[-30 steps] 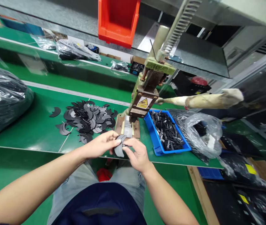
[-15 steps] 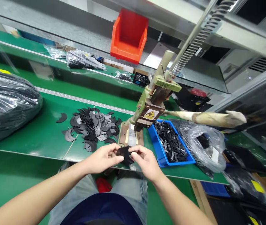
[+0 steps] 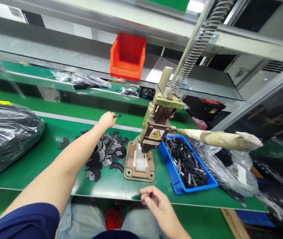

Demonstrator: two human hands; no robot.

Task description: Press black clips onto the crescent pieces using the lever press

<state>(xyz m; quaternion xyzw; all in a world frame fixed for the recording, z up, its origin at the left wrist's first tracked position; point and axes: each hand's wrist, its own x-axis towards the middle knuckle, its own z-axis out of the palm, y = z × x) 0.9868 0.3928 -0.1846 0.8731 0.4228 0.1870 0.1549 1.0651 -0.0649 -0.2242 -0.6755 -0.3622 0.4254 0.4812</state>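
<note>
My left hand [image 3: 106,120] is stretched out over the pile of dark crescent-shaped pieces [image 3: 105,151] on the green table [image 3: 44,159]. It pinches a small dark piece [image 3: 118,116] at its fingertips, above the far side of the pile. My right hand [image 3: 156,200] hangs at the table's near edge with fingers curled around a small dark item that I cannot make out. Between both hands stands the green hand press [image 3: 156,129] on its brown base plate [image 3: 139,166], with a cloth-wrapped lever [image 3: 221,139] pointing right.
A blue tray [image 3: 178,184] of small black parts sits right of the press, next to a clear plastic bag [image 3: 231,169]. A large black plastic bag [image 3: 7,136] lies at the left. An orange bin [image 3: 128,56] hangs on the shelf above. More bags lie on the far conveyor.
The hands were together in front of the press on one crescent piece. Now the left hand has reached far out over the pile with a piece, and the right has dropped to the table edge.
</note>
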